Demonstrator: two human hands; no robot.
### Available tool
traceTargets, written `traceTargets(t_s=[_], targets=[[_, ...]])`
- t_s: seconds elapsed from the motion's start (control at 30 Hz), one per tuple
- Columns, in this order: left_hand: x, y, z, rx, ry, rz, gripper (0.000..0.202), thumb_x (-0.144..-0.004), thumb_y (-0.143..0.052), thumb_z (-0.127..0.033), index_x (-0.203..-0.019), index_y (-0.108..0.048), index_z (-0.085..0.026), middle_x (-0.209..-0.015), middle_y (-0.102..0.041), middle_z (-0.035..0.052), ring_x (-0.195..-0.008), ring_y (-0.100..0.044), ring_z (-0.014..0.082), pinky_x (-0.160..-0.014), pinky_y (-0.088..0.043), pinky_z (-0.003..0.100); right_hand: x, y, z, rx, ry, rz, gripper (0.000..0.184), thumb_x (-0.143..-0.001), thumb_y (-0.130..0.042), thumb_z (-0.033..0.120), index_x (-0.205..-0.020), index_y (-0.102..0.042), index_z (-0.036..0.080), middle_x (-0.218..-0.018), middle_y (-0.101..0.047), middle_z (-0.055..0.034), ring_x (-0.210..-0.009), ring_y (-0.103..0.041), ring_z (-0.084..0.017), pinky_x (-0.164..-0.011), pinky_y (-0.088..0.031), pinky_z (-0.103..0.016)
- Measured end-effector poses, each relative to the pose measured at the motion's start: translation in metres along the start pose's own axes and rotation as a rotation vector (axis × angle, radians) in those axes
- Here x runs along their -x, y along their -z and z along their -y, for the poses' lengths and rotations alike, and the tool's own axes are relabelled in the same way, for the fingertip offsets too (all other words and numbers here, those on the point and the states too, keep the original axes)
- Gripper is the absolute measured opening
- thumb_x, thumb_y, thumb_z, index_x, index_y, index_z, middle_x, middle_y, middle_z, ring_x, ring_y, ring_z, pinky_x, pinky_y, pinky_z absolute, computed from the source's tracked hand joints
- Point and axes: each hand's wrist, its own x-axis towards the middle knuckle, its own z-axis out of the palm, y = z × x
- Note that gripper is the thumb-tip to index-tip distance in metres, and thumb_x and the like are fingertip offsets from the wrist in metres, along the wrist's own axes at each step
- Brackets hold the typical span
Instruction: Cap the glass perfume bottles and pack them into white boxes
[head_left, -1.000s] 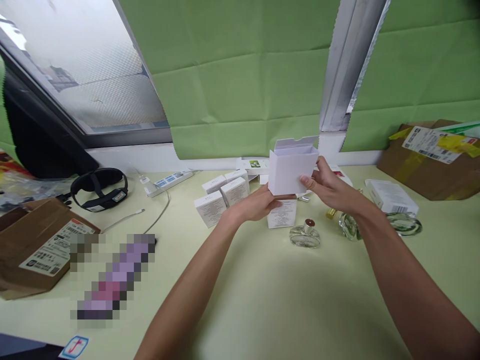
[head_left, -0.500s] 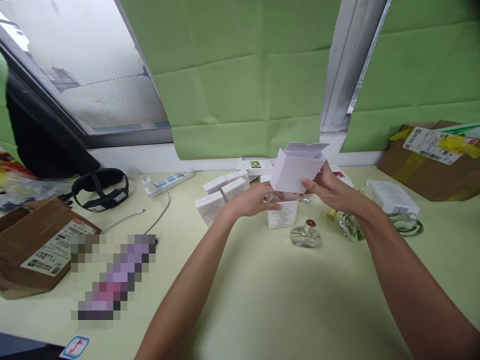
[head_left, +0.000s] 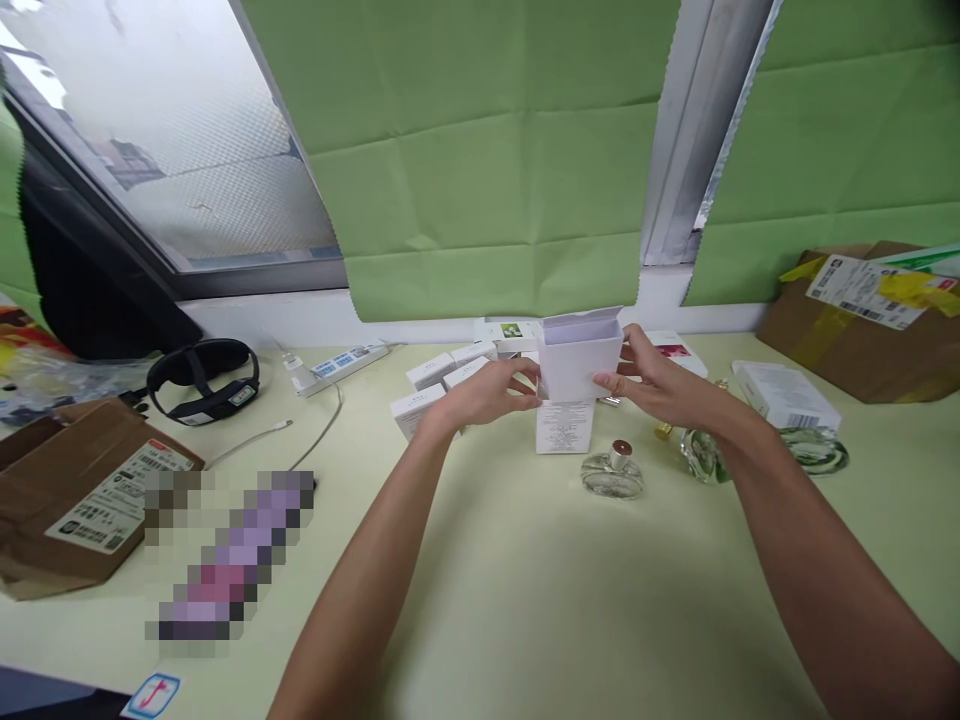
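A plain white cardboard box (head_left: 581, 368), open at the top with its flap raised, is held between my two hands. My right hand (head_left: 649, 380) grips its right side, thumb on the front face. The fingers of my left hand (head_left: 501, 388) close on its lower left edge. Directly below it, a white box with printed text (head_left: 562, 428) stands on the table, its upper part hidden by the held box. In front, to the right, is a clear glass perfume bottle (head_left: 612, 474) with a reddish-brown cap.
Several small white boxes (head_left: 420, 400) stand left of centre. Glass bottles (head_left: 703, 455) lie by my right forearm, near a white box (head_left: 784, 393). Cardboard boxes (head_left: 862, 335) flank both sides. A power strip (head_left: 349, 362), black headset (head_left: 202, 385) and blurred-out object (head_left: 240, 550) are on the left.
The plain white box has come down and slightly left, closer over the printed box. My left hand has shifted from the printed box to the plain box's left edge.
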Motion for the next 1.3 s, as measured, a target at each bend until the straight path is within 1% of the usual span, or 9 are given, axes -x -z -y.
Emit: traceTargets(t_s=[0.13,0.23,0.4,0.5,0.73,0.9,1.1,1.2,1.3], targets=[[-0.001,-0.002,0.002,0.061,-0.016,0.007,0.032,-0.084,-0.063,-0.027,-0.115,-0.055,-0.022,-0.129,-0.062,0.0070,-0.107,-0.067,0.0223,-0.077,-0.054,0.031,-0.002,-0.003,0.001,0.111,0.029,-0.036,0.035,-0.089,-0.059,0.054,-0.107,-0.042,0.030,-0.127,-0.061,-0.0090,-0.105,-0.065,-0.031,-0.079,-0.059,-0.051],[-0.002,-0.002,0.003,0.084,-0.002,0.021,0.037,-0.083,-0.063,-0.026,-0.118,-0.054,-0.022,-0.129,-0.063,0.0080,-0.108,-0.067,0.0228,-0.077,-0.054,0.032,-0.004,-0.005,0.001,0.157,0.032,-0.029,0.034,-0.088,-0.060,0.052,-0.106,-0.042,0.030,-0.122,-0.064,-0.0083,-0.104,-0.065,-0.031,-0.079,-0.058,-0.050],[-0.003,-0.002,0.002,0.043,0.020,0.017,0.036,-0.085,-0.063,-0.026,-0.120,-0.057,-0.023,-0.130,-0.064,0.0067,-0.110,-0.066,0.0235,-0.076,-0.054,0.031,-0.005,-0.006,0.000,0.162,-0.015,-0.002,0.033,-0.087,-0.063,0.050,-0.100,-0.043,0.029,-0.115,-0.067,-0.0061,-0.102,-0.066,-0.029,-0.077,-0.058,-0.045],[-0.002,-0.002,-0.002,0.014,0.020,0.031,0.035,-0.086,-0.063,-0.027,-0.121,-0.060,-0.023,-0.125,-0.067,0.0058,-0.110,-0.067,0.0232,-0.078,-0.054,0.031,-0.005,-0.005,0.000,0.170,-0.033,-0.001,0.031,-0.087,-0.063,0.050,-0.102,-0.046,0.030,-0.112,-0.069,-0.0054,-0.102,-0.067,-0.028,-0.078,-0.057,-0.045],[-0.001,-0.002,-0.008,-0.012,0.017,0.031,0.035,-0.090,-0.061,-0.040,-0.120,-0.063,-0.023,-0.122,-0.070,0.0046,-0.110,-0.066,0.0222,-0.084,-0.052,0.031,-0.005,-0.004,0.001,0.190,-0.082,0.013,0.027,-0.085,-0.065,0.047,-0.102,-0.054,0.030,-0.106,-0.075,-0.0025,-0.097,-0.068,-0.028,-0.078,-0.053,-0.044],[-0.001,-0.001,-0.007,-0.021,-0.013,0.047,0.039,-0.093,-0.054,-0.053,-0.114,-0.064,-0.022,-0.122,-0.069,0.0047,-0.110,-0.065,0.0215,-0.082,-0.051,0.030,-0.007,-0.004,-0.005,0.239,-0.109,0.017,0.034,-0.082,-0.066,0.048,-0.110,-0.059,0.029,-0.110,-0.073,-0.0053,-0.100,-0.067,-0.028,-0.082,-0.053,-0.044],[-0.002,-0.002,-0.004,-0.031,-0.075,0.079,0.041,-0.094,-0.051,-0.055,-0.116,-0.065,-0.024,-0.125,-0.067,0.0038,-0.110,-0.064,0.0206,-0.086,-0.049,0.030,-0.006,-0.002,0.000,0.289,-0.089,0.046,0.036,-0.082,-0.066,0.046,-0.113,-0.065,0.028,-0.116,-0.070,-0.0058,-0.100,-0.065,-0.027,-0.083,-0.053,-0.043],[-0.002,-0.002,-0.005,-0.028,-0.075,0.099,0.040,-0.094,-0.051,-0.055,-0.113,-0.065,-0.023,-0.125,-0.067,0.0033,-0.110,-0.064,0.0204,-0.086,-0.049,0.029,-0.004,-0.001,0.009,0.236,-0.022,-0.012,0.031,-0.086,-0.062,0.046,-0.113,-0.064,0.031,-0.120,-0.068,-0.0026,-0.104,-0.063,-0.026,-0.084,-0.052,-0.041],[-0.002,-0.002,-0.006,-0.013,-0.065,0.116,0.039,-0.094,-0.050,-0.055,-0.112,-0.063,-0.023,-0.126,-0.066,0.0036,-0.113,-0.063,0.0211,-0.089,-0.048,0.029,-0.001,0.000,0.017,0.219,0.029,-0.088,0.027,-0.089,-0.059,0.047,-0.110,-0.062,0.031,-0.118,-0.068,-0.0015,-0.099,-0.064,-0.024,-0.080,-0.052,-0.038]])
